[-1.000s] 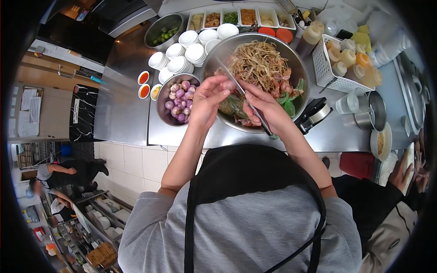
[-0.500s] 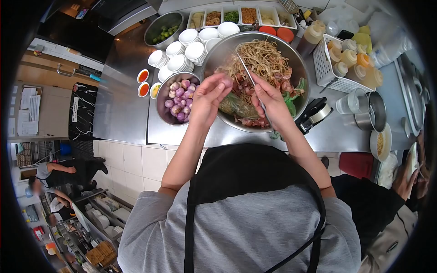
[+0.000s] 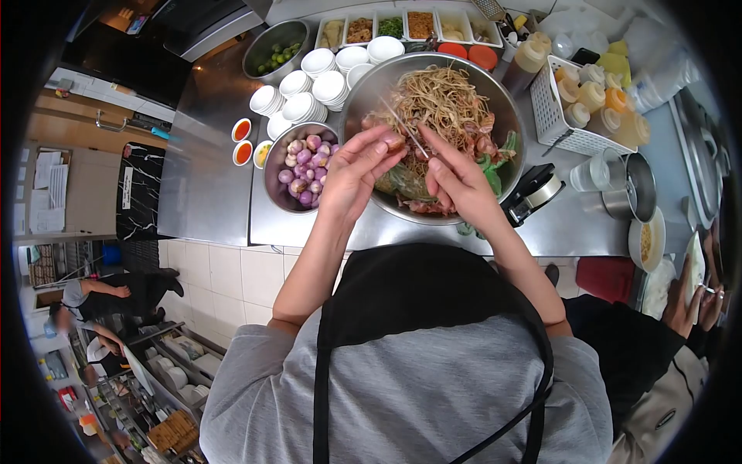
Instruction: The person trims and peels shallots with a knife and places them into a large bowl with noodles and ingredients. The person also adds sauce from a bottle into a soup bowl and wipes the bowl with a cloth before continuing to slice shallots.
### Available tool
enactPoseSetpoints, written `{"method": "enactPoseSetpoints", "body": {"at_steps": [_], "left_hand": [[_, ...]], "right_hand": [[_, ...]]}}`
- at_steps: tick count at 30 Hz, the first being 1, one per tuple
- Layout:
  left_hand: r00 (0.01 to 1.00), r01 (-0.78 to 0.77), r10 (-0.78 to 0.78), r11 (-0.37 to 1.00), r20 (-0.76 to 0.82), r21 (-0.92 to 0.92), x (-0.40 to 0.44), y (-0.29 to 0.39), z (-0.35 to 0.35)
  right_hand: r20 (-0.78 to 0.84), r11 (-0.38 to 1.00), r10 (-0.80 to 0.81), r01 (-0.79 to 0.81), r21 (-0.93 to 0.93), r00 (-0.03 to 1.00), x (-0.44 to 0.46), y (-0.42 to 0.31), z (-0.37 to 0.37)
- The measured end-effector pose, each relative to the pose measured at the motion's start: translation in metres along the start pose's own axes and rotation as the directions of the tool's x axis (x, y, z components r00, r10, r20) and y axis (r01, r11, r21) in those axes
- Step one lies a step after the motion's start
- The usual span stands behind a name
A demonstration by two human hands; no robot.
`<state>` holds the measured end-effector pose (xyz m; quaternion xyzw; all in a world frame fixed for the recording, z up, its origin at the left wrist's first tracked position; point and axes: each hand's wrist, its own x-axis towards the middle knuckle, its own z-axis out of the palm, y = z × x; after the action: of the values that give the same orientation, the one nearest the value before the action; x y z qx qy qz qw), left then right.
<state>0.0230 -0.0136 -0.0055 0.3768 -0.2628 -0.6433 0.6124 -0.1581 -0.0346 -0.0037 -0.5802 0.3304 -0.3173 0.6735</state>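
Note:
My left hand (image 3: 350,172) is closed around a shallot (image 3: 394,142), pinched between thumb and fingertips over the large metal bowl (image 3: 506,104). In my right hand (image 3: 466,188) is a thin knife (image 3: 402,124), its blade slanting up and left close by the shallot. My right index finger stretches along the blade, and the handle is mostly hidden by the palm. Inside the large bowl lie brown stringy roots (image 3: 442,97), reddish peelings (image 3: 468,138) and a green net bag (image 3: 493,174). Left of it, a smaller metal bowl holds whole purple shallots (image 3: 303,175).
Stacked white cups (image 3: 330,87) and two red sauce cups (image 3: 243,141) stand left. Behind are a bowl of green limes (image 3: 280,56) and trays of toppings (image 3: 390,29). A white basket (image 3: 550,116) of bottles and a black-and-silver device (image 3: 537,193) are right. Another person's hands (image 3: 692,301) show far right.
The knife has tipped further left, and my right index finger has straightened forward. My left hand has turned the shallot, whose brownish side now shows. The other person's hands have shifted slightly.

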Motion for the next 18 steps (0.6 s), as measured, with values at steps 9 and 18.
{"method": "enactPoseSetpoints", "body": {"at_steps": [9,18], "left_hand": [[0.998,-0.046,0.042,0.994,0.05,0.101,-0.003,-0.002,0.001],[0.996,-0.058,0.042,0.977,0.079,0.207,-0.009,0.003,0.006]], "right_hand": [[0.002,0.991,-0.134,0.134,-0.017,0.991,-0.006,-0.006,0.011],[-0.057,0.977,-0.172,0.163,-0.141,0.983,-0.009,-0.004,0.012]]}}
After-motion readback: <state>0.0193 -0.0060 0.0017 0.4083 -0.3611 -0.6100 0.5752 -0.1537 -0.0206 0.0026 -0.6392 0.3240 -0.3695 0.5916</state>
